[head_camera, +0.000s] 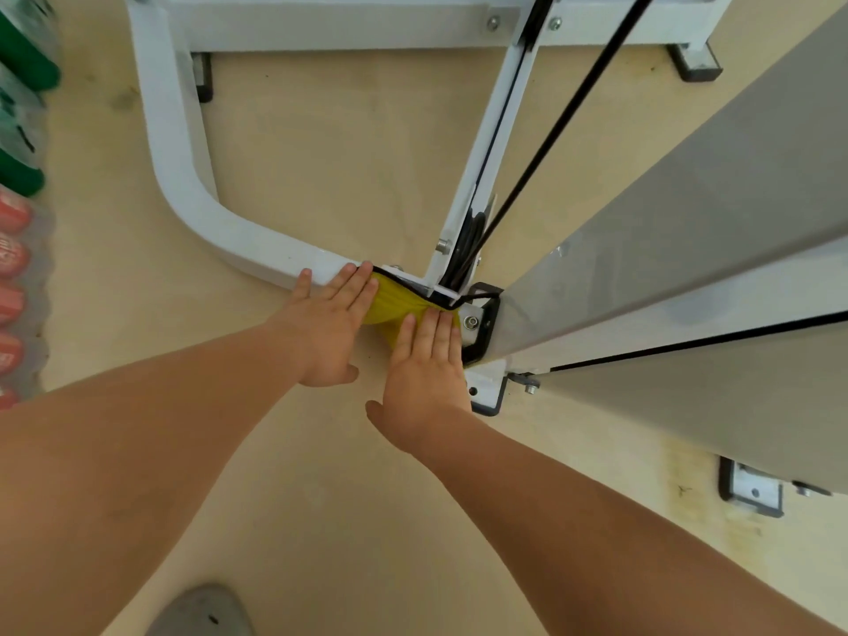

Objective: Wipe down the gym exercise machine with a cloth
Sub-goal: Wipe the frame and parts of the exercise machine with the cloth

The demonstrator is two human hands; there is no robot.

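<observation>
two hands reach down to the foot of a white exercise machine [183,185] in the head view, both laid flat at a yellow cloth [397,302]. the left hand [328,335] lies with fingers straight and close together, fingertips on the end of the machine's curved tube and on the left edge of the cloth; its grip is wide and curls round nothing. the right hand [424,374] lies just beside it, fingers straight too, pressing the right part of the cloth; that grip is wide as well. the cloth is bunched on the low joint of the frame, where the curved tube meets a slanted white post [486,153], and its far edge meets a black-edged plate at the post's base. a bolt [471,321] sits just right of the right hand's fingertips. a black cable [566,114] runs up from the joint beside the post. to the right a broad grey panel [688,199] rises from the same corner. the machine stands on a pale beige floor [321,153]. along the left edge are what look like green bottles [23,66] and, nearer, red bottles [11,268], all blurred. a grey shoe [202,610] shows at the bottom edge. a metal bracket [752,491] sits on the floor at the lower right.
</observation>
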